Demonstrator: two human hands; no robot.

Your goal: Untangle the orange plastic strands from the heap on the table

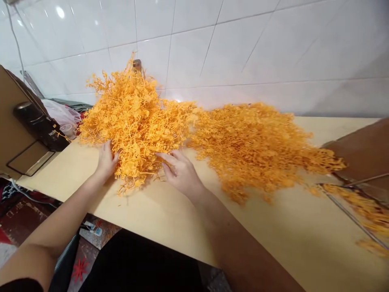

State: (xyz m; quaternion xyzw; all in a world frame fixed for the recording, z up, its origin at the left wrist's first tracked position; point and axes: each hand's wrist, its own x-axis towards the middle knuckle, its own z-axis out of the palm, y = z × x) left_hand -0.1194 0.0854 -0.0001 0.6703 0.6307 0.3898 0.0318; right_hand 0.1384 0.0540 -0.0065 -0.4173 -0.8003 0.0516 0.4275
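A tall heap of orange, finely branched plant-like sprigs [133,117] stands on the pale table [158,215], left of centre. My left hand [106,161] is at its lower left side, fingers apart, fingertips partly hidden by the sprigs. At the heap's lower right is my right hand [180,171], its thumb and index finger apart at the edge of the sprigs. A second, flatter pile of orange sprigs [252,146] lies to the right and meets the heap.
A black bottle [42,125] leans by a cardboard box [10,129] at the left, beside a clear plastic bag [62,113]. On the right are a brown box [364,150] and a metal-framed holder [349,215] with orange pieces. White tiled wall [243,44] stands behind.
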